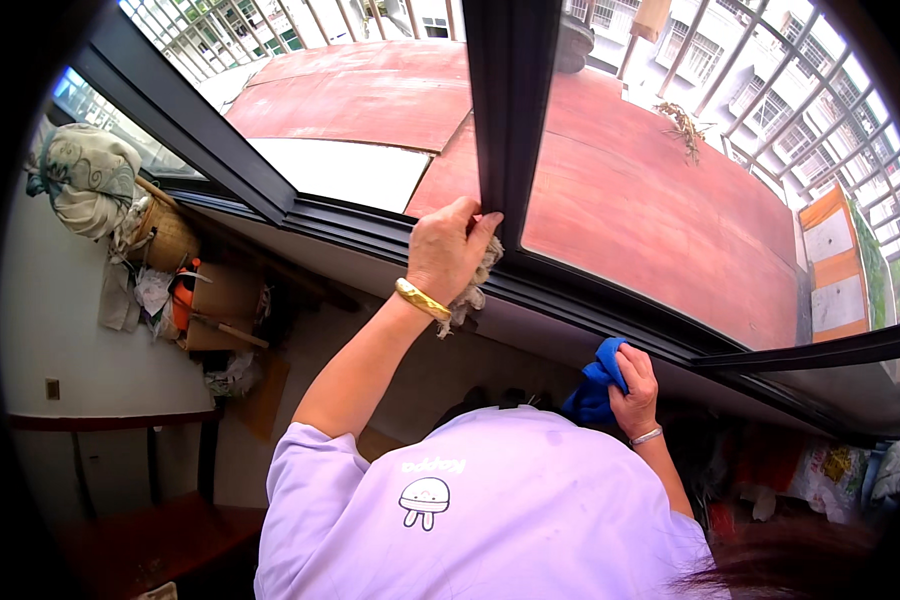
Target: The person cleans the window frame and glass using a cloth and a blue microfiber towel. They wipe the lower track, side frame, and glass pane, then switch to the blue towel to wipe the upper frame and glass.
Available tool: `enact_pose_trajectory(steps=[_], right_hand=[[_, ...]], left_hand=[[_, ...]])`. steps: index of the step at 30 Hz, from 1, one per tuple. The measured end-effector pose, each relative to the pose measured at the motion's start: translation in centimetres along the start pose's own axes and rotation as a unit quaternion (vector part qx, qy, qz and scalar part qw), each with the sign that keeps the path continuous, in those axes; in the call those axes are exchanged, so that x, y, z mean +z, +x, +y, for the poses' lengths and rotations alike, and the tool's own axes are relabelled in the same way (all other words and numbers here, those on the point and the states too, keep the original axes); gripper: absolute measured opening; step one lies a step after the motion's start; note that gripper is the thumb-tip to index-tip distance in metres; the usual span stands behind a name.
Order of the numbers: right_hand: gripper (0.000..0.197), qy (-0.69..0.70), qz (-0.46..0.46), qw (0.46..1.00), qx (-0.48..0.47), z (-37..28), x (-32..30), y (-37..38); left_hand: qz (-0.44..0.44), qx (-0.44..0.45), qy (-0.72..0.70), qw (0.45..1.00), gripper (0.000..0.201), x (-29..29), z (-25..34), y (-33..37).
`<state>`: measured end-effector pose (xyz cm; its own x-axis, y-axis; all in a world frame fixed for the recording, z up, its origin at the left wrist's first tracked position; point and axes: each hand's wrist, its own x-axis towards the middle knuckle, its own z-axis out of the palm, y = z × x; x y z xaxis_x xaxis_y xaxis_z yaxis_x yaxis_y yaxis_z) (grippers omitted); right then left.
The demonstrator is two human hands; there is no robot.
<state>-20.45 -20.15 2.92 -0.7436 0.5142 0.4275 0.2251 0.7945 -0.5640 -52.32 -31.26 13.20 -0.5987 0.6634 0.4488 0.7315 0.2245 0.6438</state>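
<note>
My left hand [444, 248], with a gold bangle at its wrist, is closed at the foot of the dark upright window frame [515, 110]. A frayed greyish rag [467, 300] hangs from under its palm, mostly hidden by the hand. The fingertips and thumb press against the frame just above the lower track [610, 318]. Lower and to the right, my right hand [637, 393] grips a bunched blue cloth [597, 385]. That cloth is held close to my body, below the window track and apart from it.
Beyond the window lie reddish boards [650, 200] and metal bars [810, 60]. On the left are a bundled patterned fabric [92, 180], a woven basket [165, 238], a cardboard box [225, 305] and a wooden chair [160, 540]. Bags [830, 475] crowd the lower right.
</note>
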Motion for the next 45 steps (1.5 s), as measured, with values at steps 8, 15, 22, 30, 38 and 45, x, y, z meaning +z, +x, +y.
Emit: enact_pose_trajectory(steps=[8,15,22,30,38,45], right_hand=[[0.045,0.002,-0.007,1.0,0.004,1.2,-0.9,-0.7],[0.046,0.009,-0.01,1.0,0.011,2.0,-1.9,-1.2],[0.048,0.014,-0.01,1.0,-0.019,2.6,-2.5,-0.9],[0.05,0.1,-0.07,0.989,-0.084,-0.9,-2.1,4.3],[0.052,0.061,-0.003,0.996,-0.064,-4.9,1.9,13.1],[0.044,-0.104,-0.123,0.986,-0.038,-6.2,11.1,19.6]], left_hand=[[-0.048,0.039,-0.039,0.997,0.013,4.4,5.0,-1.4],[-0.087,0.062,-0.078,0.991,0.013,8.4,9.0,-2.5],[-0.163,0.082,-0.117,0.976,0.019,11.8,12.5,-3.2],[-0.207,0.017,-0.265,0.942,0.035,8.4,10.4,-4.0],[0.007,-0.202,-0.305,0.931,0.031,-6.4,1.1,-9.3],[0.153,-0.278,-0.243,0.917,0.03,-16.2,-7.2,-15.5]])
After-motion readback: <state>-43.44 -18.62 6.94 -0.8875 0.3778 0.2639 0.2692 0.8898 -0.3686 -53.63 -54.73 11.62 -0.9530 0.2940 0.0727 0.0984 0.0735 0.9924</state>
